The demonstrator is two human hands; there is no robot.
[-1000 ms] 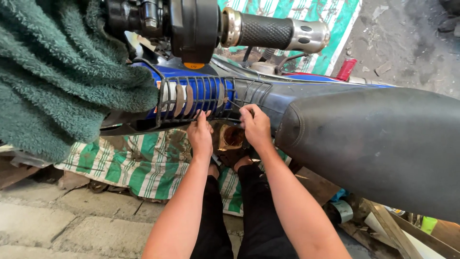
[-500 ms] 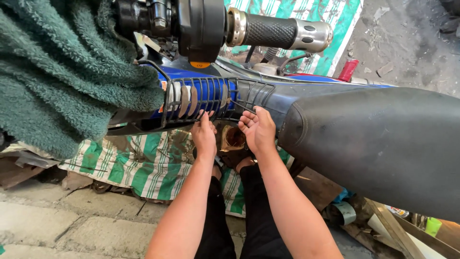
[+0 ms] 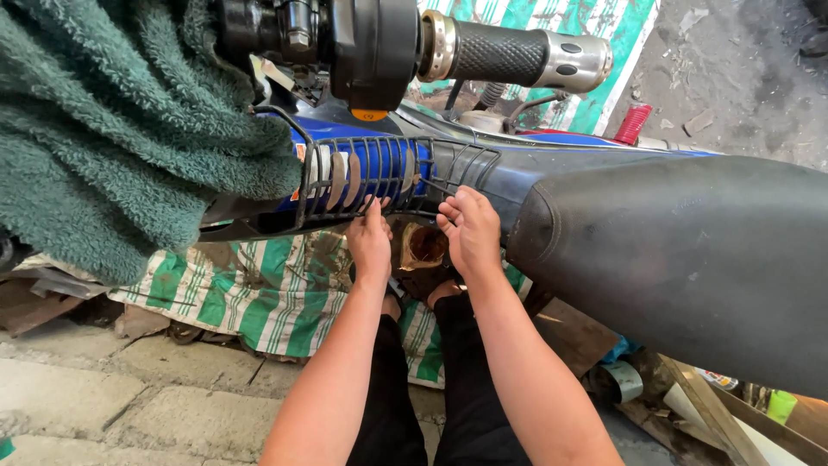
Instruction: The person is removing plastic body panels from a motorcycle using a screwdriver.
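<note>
**Two hands at the wire basket of a blue motorbike**

Left of the black wire-mesh basket [image 3: 379, 177], a thick dark green terry towel [image 3: 121, 121] hangs over the bike's front and covers the basket's left end. Below the basket lies a green-and-white striped woven mat [image 3: 259, 298], dirty and creased, spread on grey concrete paving slabs [image 3: 95, 397].

The basket is fixed against the blue plastic body panel [image 3: 345, 129], under the black rubber handlebar grip with a chrome end [image 3: 509, 56]. The left hand [image 3: 369, 242] reaches up to the basket's lower edge, fingers together and hooked onto the wire. The right hand [image 3: 470, 229] is at the basket's right lower corner, fingers curled at the wire; whether it grips cannot be told.

Right of the basket stretches the long black vinyl seat [image 3: 690, 259]. Beyond it is rough grey ground [image 3: 733, 78] in sunlight, and a red ribbed part [image 3: 632, 123] shows just above the seat.
</note>
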